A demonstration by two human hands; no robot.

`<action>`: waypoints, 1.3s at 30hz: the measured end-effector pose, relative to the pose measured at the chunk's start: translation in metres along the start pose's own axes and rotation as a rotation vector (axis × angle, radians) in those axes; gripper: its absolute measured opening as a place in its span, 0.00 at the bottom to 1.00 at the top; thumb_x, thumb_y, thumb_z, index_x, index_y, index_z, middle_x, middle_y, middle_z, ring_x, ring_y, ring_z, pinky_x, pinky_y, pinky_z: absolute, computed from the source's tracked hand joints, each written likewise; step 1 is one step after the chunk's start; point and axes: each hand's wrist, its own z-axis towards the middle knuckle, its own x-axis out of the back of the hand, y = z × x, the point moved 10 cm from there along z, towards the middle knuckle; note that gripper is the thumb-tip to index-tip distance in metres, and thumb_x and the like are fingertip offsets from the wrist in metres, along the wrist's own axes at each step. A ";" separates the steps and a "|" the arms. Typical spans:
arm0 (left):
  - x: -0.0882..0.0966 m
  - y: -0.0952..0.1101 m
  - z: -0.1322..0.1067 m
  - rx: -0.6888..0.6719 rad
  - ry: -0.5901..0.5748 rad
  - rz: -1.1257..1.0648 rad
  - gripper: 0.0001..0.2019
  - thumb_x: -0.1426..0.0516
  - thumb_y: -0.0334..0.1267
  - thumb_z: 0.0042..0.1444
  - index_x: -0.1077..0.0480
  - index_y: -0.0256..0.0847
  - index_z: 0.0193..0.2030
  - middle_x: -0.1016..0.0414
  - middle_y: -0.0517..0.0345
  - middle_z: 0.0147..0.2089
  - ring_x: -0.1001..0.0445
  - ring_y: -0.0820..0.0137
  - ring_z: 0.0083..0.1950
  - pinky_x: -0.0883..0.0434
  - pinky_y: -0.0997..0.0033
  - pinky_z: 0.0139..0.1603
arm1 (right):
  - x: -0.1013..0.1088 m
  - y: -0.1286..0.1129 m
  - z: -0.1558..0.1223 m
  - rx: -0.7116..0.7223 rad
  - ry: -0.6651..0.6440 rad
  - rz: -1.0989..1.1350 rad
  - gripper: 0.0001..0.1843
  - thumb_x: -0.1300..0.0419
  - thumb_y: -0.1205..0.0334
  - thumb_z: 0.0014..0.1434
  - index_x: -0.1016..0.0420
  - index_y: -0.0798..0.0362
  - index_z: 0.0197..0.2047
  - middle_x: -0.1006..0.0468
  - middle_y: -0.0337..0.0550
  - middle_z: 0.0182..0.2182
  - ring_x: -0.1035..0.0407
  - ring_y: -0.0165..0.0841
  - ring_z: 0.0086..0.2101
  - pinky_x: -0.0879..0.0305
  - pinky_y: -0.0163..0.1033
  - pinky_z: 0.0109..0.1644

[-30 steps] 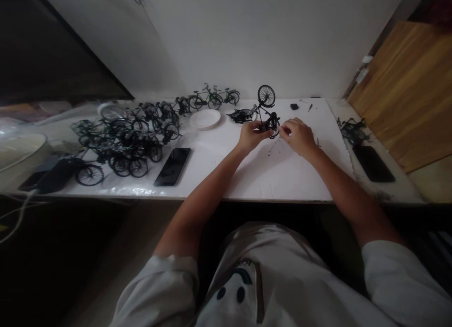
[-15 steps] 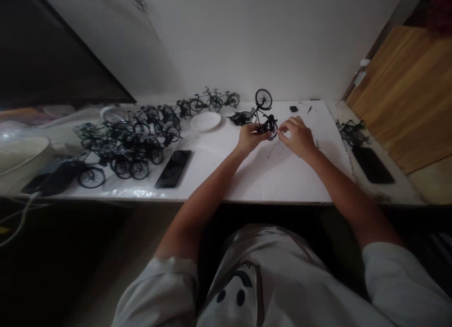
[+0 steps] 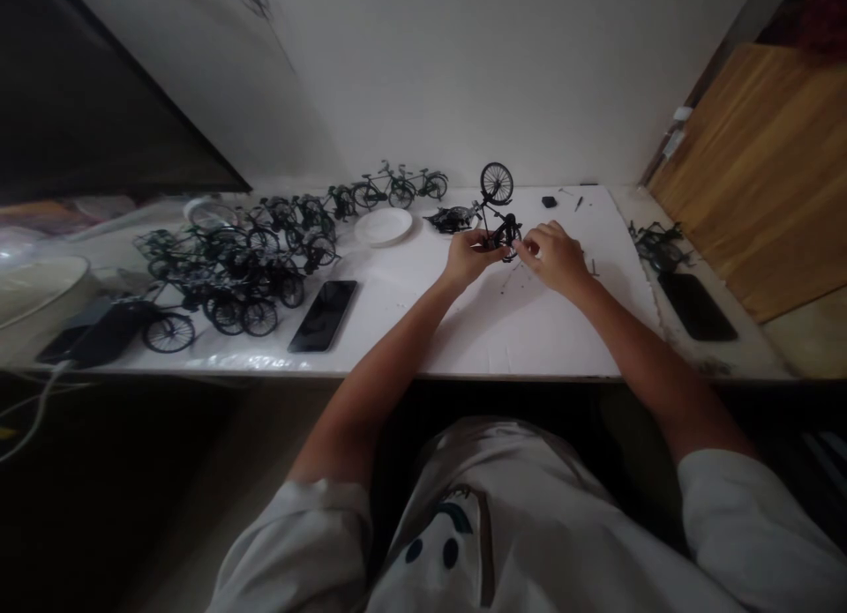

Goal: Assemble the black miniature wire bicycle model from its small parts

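A small black model bicycle [image 3: 496,183] is held tilted over the white board, one wheel up and the other down by my fingers. My left hand [image 3: 468,258] grips its lower part between thumb and fingers. Close against the lower wheel, my right hand [image 3: 550,250] has its thumb and fingertips pinched together; whatever they may hold is too small to make out. Below the hands, several tiny parts [image 3: 520,282] lie on the board. Just behind my left hand rests a pile of dark parts [image 3: 451,219].
Many model bicycles [image 3: 231,265] crowd the left side, near a white plate [image 3: 384,228] and a phone [image 3: 324,316]. A small black block [image 3: 549,202] lies at the back right. Another phone [image 3: 697,306] and dark model bicycle parts [image 3: 660,244] lie beyond the white board's [image 3: 556,344] right edge.
My right hand has moved slightly left, closer to the lower wheel. My left hand still grips the model bicycle in much the same place.
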 end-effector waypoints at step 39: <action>0.005 0.006 0.003 -0.068 0.046 0.024 0.17 0.22 0.38 0.41 0.18 0.37 0.37 0.20 0.59 0.31 0.28 0.75 0.31 0.29 0.71 0.34 | -0.004 0.002 0.003 0.026 0.018 0.044 0.11 0.39 0.57 0.74 0.21 0.47 0.37 0.15 0.49 0.39 0.27 0.51 0.50 0.36 0.54 0.56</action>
